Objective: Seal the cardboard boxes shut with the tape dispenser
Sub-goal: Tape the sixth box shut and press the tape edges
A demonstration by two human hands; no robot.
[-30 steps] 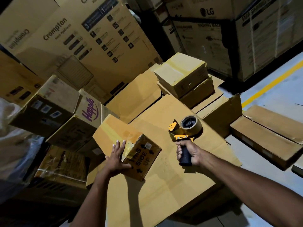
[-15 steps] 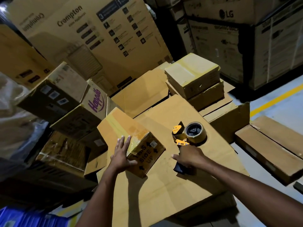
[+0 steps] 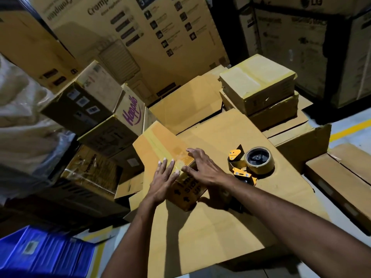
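Centre box (image 3: pixel 158 145) looks taped; left hand (image 3: pixel 162 177), right hand (image 3: pixel 202 169) flat on it, unclenched, likely smoothing; tape dispenser (image 3: pixel 251 163) lies unheld, centre-right.

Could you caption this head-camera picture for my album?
Left hand and right hand rest on a small box; tape dispenser lies beside.

Dim warehouse light, hard shadows, blurred, warped edges
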